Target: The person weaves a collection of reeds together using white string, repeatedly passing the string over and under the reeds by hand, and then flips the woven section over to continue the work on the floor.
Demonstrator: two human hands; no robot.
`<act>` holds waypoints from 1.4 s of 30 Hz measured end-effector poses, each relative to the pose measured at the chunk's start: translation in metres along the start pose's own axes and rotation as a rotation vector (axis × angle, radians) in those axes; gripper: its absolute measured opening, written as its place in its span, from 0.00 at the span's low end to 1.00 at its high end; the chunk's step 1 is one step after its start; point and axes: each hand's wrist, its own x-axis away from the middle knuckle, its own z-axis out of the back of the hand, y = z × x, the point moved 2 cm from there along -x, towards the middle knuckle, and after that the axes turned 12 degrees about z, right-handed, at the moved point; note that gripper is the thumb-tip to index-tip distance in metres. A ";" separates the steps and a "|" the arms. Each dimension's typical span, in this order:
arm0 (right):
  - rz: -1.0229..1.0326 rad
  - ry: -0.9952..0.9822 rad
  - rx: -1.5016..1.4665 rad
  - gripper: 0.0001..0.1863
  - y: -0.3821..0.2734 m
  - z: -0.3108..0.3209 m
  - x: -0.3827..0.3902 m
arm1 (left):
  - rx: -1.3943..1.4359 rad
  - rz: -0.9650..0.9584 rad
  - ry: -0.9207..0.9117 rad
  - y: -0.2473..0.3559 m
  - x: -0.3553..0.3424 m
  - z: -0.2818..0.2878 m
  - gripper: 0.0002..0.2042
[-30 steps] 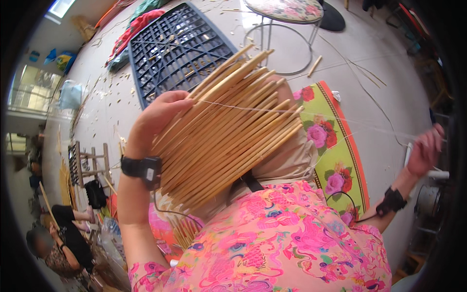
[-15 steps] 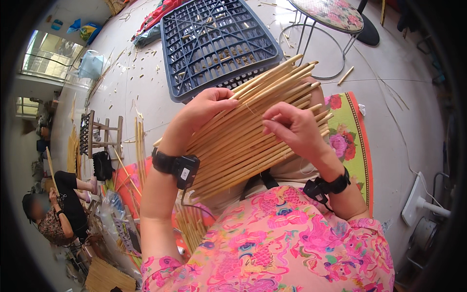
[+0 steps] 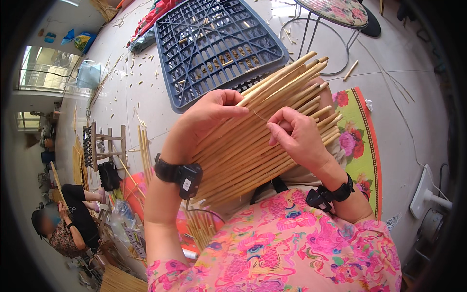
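Note:
A mat of tan reed stalks (image 3: 258, 146), laid side by side, slants across my lap. My left hand (image 3: 219, 109) is closed over its far edge, thumb on top and fingers curled round the outermost stalks. Above the middle of the mat, my right hand (image 3: 294, 134) pinches a thin thread (image 3: 260, 117) between thumb and forefinger. That thread runs from the pinch to the stalks beside my left thumb. Whether a needle is in the pinch I cannot make out. Both wrists wear black straps with small devices.
A blue plastic crate (image 3: 219, 53) with short stalk bits on it stands ahead. A round floral stool (image 3: 335, 12) is at far right. Loose stalks (image 3: 199, 228) lie by my left arm. Another person (image 3: 68, 224) sits at left, near a wooden stool (image 3: 109, 143).
My right hand has shifted slightly, and the thread, slack and curved before, is now shorter and straighter. My left hand keeps its hold on the stalks. The whole view has shifted a little.

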 end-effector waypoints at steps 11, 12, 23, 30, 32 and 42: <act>0.025 0.033 -0.072 0.05 0.014 -0.004 0.003 | 0.104 0.032 -0.047 -0.004 -0.006 0.007 0.10; 0.039 0.050 -0.085 0.04 0.014 -0.004 0.003 | 0.102 0.031 -0.048 -0.006 -0.008 0.008 0.10; 0.030 0.070 -0.096 0.05 0.018 -0.007 0.003 | 0.132 0.033 -0.063 -0.006 -0.008 0.008 0.11; 0.008 0.072 -0.181 0.04 0.020 -0.012 0.003 | 0.130 0.049 -0.049 -0.006 -0.010 0.009 0.10; 0.010 0.077 -0.162 0.04 0.020 -0.013 0.003 | 0.165 0.062 -0.053 -0.006 -0.009 0.008 0.10; -0.007 0.095 -0.105 0.04 0.020 -0.013 0.004 | 0.133 0.046 0.019 -0.008 -0.010 0.007 0.09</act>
